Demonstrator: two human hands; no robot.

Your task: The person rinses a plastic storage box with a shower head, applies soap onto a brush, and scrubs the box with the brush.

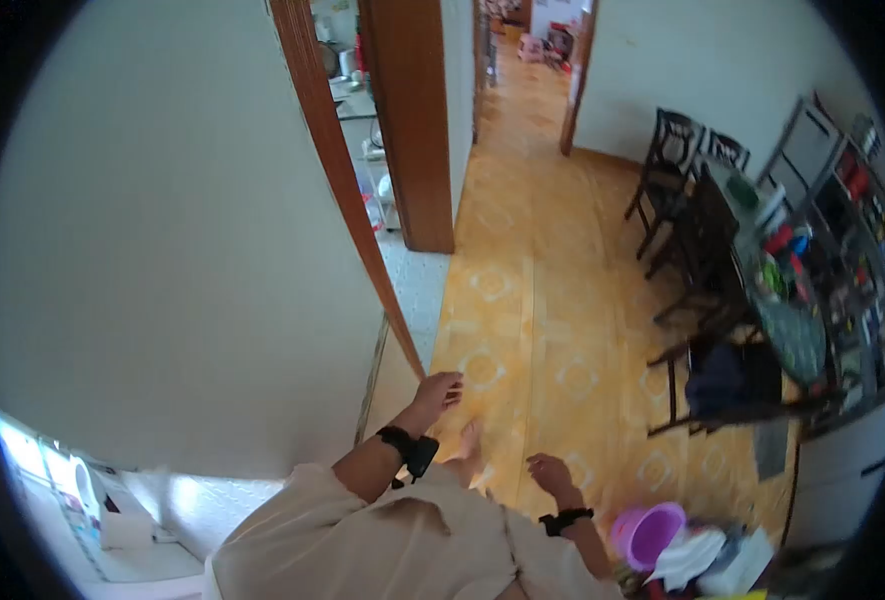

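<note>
My left hand (440,392) is in front of my body near the door frame, over the tiled floor (532,330), with its fingers loosely curled and nothing visible in them. A black device is strapped to that wrist. Lower and to the right, my right hand (550,472) hangs over the floor with bent fingers; whether they enclose anything is too small to tell. It wears a black wristband. A bare foot (471,440) shows between the hands. Nearest my right hand is a purple bucket (650,535), lower right.
Dark chairs (670,170) surround a cluttered table (787,330) on the right, with shelves (847,200) behind. On the left stands a wall (162,240) beside a wooden door frame (337,190). A doorway is at the top. Bags (692,555) lie by the bucket.
</note>
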